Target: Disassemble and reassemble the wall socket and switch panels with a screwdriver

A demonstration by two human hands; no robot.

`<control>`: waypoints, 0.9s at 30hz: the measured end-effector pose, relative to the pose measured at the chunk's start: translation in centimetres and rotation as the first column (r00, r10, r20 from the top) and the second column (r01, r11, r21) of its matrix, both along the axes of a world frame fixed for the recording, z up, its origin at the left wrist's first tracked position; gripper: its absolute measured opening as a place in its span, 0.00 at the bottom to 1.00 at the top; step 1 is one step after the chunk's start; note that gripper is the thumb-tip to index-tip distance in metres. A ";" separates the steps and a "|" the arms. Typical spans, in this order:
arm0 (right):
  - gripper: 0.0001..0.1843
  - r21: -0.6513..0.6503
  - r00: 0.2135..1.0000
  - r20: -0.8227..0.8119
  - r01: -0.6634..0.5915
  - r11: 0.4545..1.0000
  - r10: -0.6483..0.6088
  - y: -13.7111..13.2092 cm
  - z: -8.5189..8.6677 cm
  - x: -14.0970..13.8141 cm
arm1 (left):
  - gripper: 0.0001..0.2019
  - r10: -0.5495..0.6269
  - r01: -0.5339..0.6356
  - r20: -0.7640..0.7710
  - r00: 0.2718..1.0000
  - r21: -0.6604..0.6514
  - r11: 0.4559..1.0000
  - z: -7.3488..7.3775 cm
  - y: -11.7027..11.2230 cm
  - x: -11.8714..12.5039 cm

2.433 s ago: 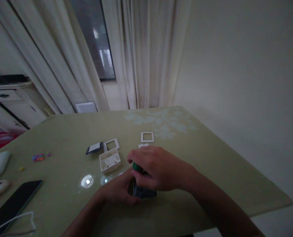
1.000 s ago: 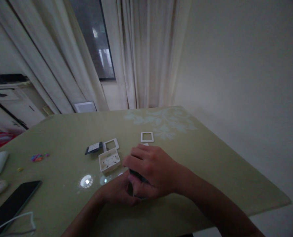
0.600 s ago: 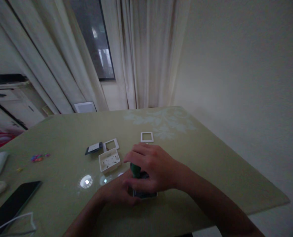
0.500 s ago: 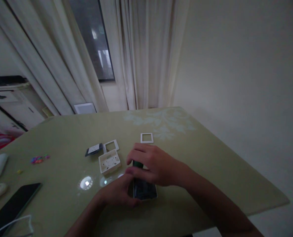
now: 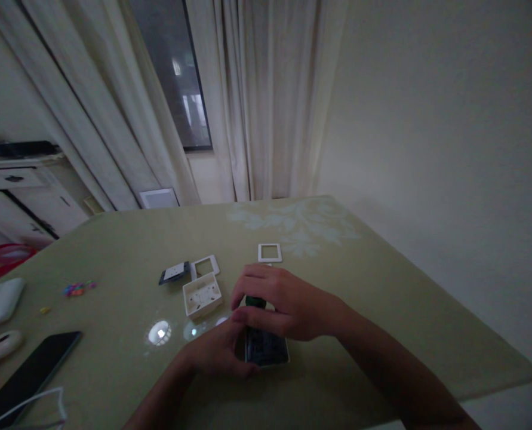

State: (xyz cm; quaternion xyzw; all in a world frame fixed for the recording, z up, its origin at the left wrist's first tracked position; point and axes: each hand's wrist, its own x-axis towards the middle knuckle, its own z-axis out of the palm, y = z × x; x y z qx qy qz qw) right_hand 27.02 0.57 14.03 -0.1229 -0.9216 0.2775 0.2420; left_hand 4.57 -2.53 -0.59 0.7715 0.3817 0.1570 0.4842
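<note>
Near the front of the table lies a socket assembly [image 5: 268, 347], a dark panel with a thin pale rim. Its far part is hidden under my hands. My left hand [image 5: 218, 352] is closed around its left side, thumb at the near edge. Above the far part, my right hand [image 5: 283, 298] has its fingers curled round the dark green handle of a screwdriver [image 5: 255, 301]; the tip cannot be seen. Left of my hands are an open white mounting box [image 5: 202, 297], a white frame [image 5: 212, 263] and another socket panel [image 5: 174, 272]. A second white frame [image 5: 270, 253] lies beyond my right hand.
A black phone [image 5: 30, 373] and a white cable [image 5: 33, 400] lie at the left front. Behind them are a white rounded gadget [image 5: 2, 346], a white case [image 5: 1, 301] and small colourful pieces [image 5: 78, 289]. The wall [image 5: 427, 149] borders the table's right side.
The whole view has shifted slightly, so everything sits a little further right. My right hand's fingers have shifted slightly around the green handle; my left hand keeps its grip on the socket assembly.
</note>
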 end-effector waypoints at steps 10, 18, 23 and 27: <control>0.07 0.066 0.997 0.033 0.067 0.996 -0.069 0.0 -0.5 0.2 | 0.42 0.001 -0.002 0.041 0.999 0.006 1.000 -1.3 -0.1 -0.5; 0.17 0.210 0.972 0.060 0.212 0.954 -0.229 -0.4 -1.1 0.0 | 0.30 -0.012 0.011 -0.024 1.000 -0.027 1.000 -1.1 -0.1 -0.4; 0.14 0.167 0.982 0.059 0.168 0.972 -0.180 -0.3 -0.9 0.4 | 0.42 0.007 -0.014 0.124 0.992 0.055 0.998 -0.8 0.1 -0.7; 0.21 0.189 0.983 0.062 0.155 0.970 -0.170 -0.3 -1.0 0.6 | 0.26 0.061 -0.073 0.234 0.970 0.044 0.996 -0.3 0.3 -1.5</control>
